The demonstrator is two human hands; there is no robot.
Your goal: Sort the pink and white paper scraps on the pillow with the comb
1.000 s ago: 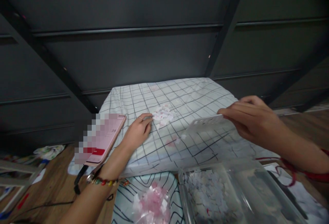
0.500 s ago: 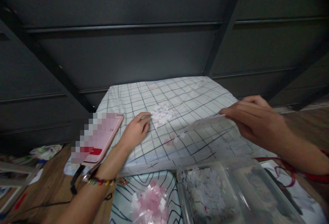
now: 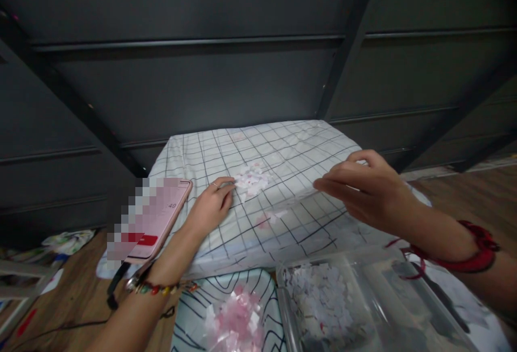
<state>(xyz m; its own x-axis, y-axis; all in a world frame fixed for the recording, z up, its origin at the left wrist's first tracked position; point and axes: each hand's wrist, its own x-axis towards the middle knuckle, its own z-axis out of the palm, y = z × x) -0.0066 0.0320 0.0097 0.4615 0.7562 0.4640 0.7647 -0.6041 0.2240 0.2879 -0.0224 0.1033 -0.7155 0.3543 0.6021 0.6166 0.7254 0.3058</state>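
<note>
Small paper scraps (image 3: 253, 179) lie in a loose heap around the middle of the cloth-covered bench (image 3: 210, 152), between its far and near edges. The left hand (image 3: 210, 209) has its fingertips at the left side of the heap; whether they pinch a scrap, I cannot tell. The right hand (image 3: 369, 185) is over the right part of the bench, with fingertips close together; whether they hold anything, I also cannot tell. I judge the scraps very light, thin and easy to bend, likely to scatter from a breath. A flat one may slip, so better take a raised corner at the heap's border, softly.
</note>
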